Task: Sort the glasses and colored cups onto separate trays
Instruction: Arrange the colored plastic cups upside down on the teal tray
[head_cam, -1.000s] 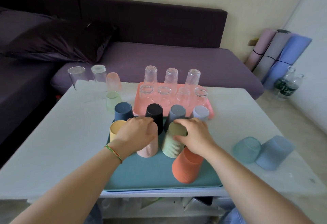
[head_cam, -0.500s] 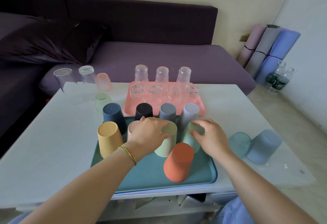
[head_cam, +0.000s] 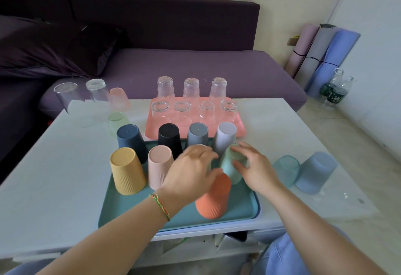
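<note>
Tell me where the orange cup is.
In the head view, the orange cup stands upside down at the near right of the teal tray, just in front of the left hand and mint cup.

Wide bare table (head_cam: 54, 177) left of the teal tray (head_cam: 240, 204), open from the side. Walled off at the back by four upturned cups in a row, navy cup (head_cam: 129, 142) to lilac cup (head_cam: 224, 138), just before the pink tray (head_cam: 239, 127) of glasses (head_cam: 160, 109). Crowded mid-tray: yellow cup (head_cam: 127, 170), pink cup (head_cam: 159, 166), mint cup (head_cam: 227, 166), orange cup (head_cam: 213, 198), only narrow gaps between. On the right, two frosted cups (head_cam: 286, 169) near the tray's edge
</note>
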